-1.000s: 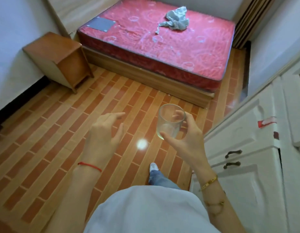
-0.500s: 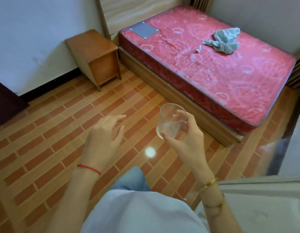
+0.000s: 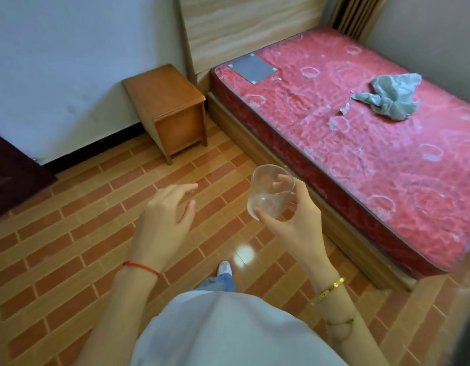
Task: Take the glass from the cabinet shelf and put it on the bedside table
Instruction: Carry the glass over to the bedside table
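Note:
A clear, empty drinking glass (image 3: pixel 268 196) is held upright over the floor by my right hand (image 3: pixel 299 223), thumb in front and fingers behind it. My left hand (image 3: pixel 165 220) hovers beside it at the same height, fingers loosely spread and holding nothing. The brown wooden bedside table (image 3: pixel 165 96) stands against the white wall at the upper middle, next to the bed's headboard, well beyond both hands. Its top is bare.
A bed with a red mattress (image 3: pixel 360 143) fills the right side, with a crumpled grey cloth (image 3: pixel 389 99) and a grey square patch (image 3: pixel 252 68) on it. Brick-patterned floor tiles (image 3: pixel 70 233) stretch between me and the table. A dark door edge (image 3: pixel 7 175) shows at the left.
The view has swung left, away from the white cabinet, which has left the frame. The bedside table and bed now look nearer. Both hands keep the same pose, glass still held.

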`<control>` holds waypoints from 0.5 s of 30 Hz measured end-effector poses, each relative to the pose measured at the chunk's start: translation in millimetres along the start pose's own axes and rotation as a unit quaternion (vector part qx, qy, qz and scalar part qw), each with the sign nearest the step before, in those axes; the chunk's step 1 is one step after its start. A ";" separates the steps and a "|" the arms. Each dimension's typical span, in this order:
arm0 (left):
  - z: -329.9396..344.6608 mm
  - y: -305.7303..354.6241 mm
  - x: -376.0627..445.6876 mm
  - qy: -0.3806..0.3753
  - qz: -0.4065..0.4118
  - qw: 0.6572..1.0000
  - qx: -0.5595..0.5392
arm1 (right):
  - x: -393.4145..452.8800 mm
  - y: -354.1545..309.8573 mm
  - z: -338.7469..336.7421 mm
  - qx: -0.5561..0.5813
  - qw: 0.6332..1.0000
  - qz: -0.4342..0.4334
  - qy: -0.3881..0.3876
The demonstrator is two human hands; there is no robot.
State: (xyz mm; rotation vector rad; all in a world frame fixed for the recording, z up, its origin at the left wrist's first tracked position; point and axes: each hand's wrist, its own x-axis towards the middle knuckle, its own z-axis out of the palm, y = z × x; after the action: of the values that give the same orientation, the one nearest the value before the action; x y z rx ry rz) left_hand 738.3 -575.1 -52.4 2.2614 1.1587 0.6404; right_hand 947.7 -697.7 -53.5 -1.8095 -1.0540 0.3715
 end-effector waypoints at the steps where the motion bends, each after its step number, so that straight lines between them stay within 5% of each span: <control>1: -1.3 -3.1 17.6 0.004 0.000 1.000 0.005 | 19.9 -1.4 3.0 0.000 1.000 -0.006 0.000; 15: 9.9 -44.7 210.7 0.008 -0.034 0.999 0.030 | 221.3 12.7 58.3 0.053 0.998 0.006 -0.016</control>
State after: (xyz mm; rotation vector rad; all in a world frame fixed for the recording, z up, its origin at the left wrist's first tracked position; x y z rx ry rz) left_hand 828.2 -379.1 -51.5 2.2592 1.2724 0.6071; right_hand 1044.2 -489.8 -49.5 -1.7221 -1.0267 0.4576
